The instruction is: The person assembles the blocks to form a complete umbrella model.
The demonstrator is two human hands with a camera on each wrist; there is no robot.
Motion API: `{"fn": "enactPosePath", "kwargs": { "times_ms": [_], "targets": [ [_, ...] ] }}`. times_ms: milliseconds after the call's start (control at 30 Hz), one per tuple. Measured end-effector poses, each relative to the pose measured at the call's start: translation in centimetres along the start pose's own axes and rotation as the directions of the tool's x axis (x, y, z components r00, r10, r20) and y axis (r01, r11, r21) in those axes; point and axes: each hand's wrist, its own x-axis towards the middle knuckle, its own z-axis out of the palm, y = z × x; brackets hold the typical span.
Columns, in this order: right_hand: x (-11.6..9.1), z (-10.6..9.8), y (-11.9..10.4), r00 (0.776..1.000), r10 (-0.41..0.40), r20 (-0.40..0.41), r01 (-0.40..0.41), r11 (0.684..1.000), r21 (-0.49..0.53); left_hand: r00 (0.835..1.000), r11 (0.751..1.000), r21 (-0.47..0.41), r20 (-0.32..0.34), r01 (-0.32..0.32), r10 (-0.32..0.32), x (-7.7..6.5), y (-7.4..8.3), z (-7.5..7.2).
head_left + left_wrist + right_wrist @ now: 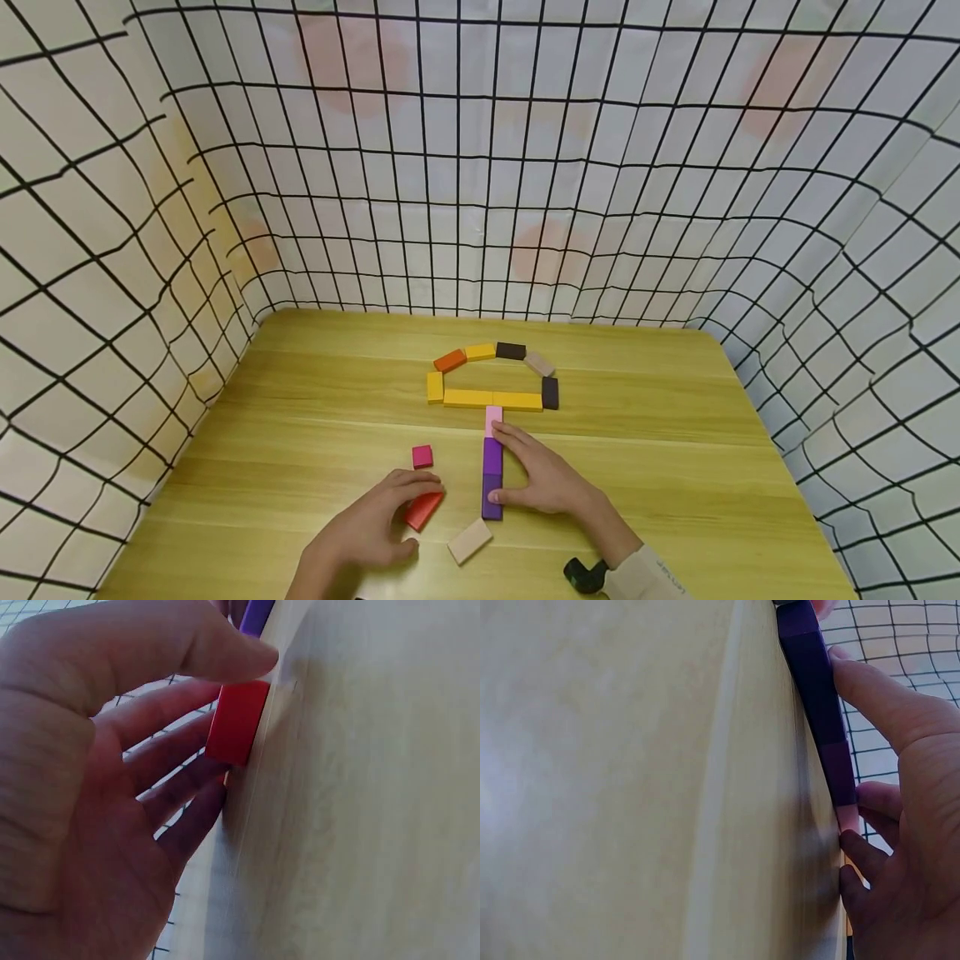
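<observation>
A column of blocks runs toward me: a pink block (493, 415), a purple block (492, 456) and a dark purple block (492, 497). My right hand (551, 479) lies along its right side. Its fingertips touch the pink block and its thumb the dark purple one, the fingers only slightly bent. My left hand (371, 521) is loosely around a red block (425, 510), with fingers over its far side. In the left wrist view the thumb hovers by the red block (238, 724). A small pinkish-red block (422, 457) lies beyond the left hand.
Past the column, two yellow blocks (468, 398) form a straight bar. An arch of orange, yellow, black (511, 351) and beige blocks stands over it. A beige block (470, 542) lies between the hands. Black wire mesh (480, 200) encloses the wooden table (637, 400).
</observation>
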Motion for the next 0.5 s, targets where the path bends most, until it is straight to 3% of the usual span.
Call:
{"fn": "enactPosePath", "kwargs": {
  "times_ms": [233, 500],
  "targets": [
    [0.05, 0.09, 0.1, 1.0, 0.005, -0.001, -0.005, 1.0, 0.004, 0.998, 1.0, 0.013, -0.063, -0.008, 0.008, 0.06, -0.78, 0.21],
    [0.07, 0.22, 0.24, 1.0, 0.001, -0.004, -0.001, 1.0, 0.008, 0.993, 0.999, 0.032, -0.111, 0.042, -0.038, 0.3, -0.22, 0.47]
  ]
}}
